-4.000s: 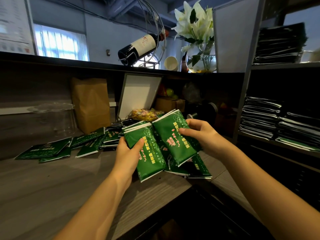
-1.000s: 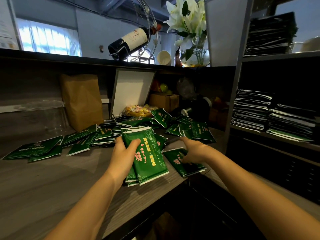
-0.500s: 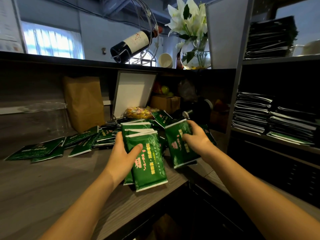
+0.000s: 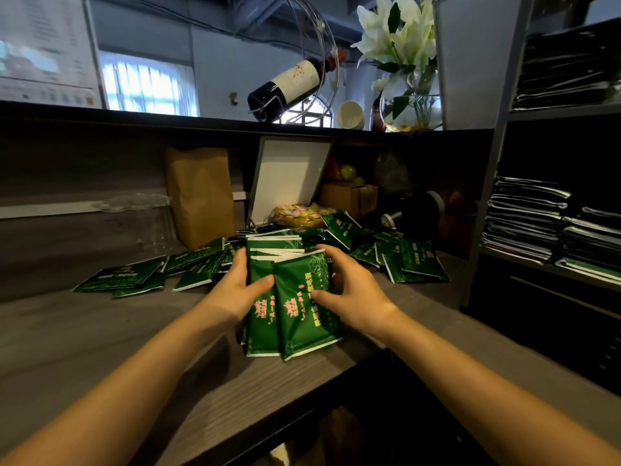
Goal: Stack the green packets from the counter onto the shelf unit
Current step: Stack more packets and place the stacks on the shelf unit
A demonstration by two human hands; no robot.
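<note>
Two hands: left hand (image 4: 232,294), right hand (image 4: 356,297), both gripping the bundle (image 4: 295,307)
Bundle: green packets, tilted, over worktop (image 4: 100,348)
Loose packets (image 4: 121,277): scattered behind

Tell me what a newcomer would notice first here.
The bundle of glossy green packets, gripped between the left hand and right hand at centre frame. More loose green packets litter the grey wooden counter behind. Next, the dark wine bottle tilted in a wire ring beside white lilies on the upper ledge.
</note>
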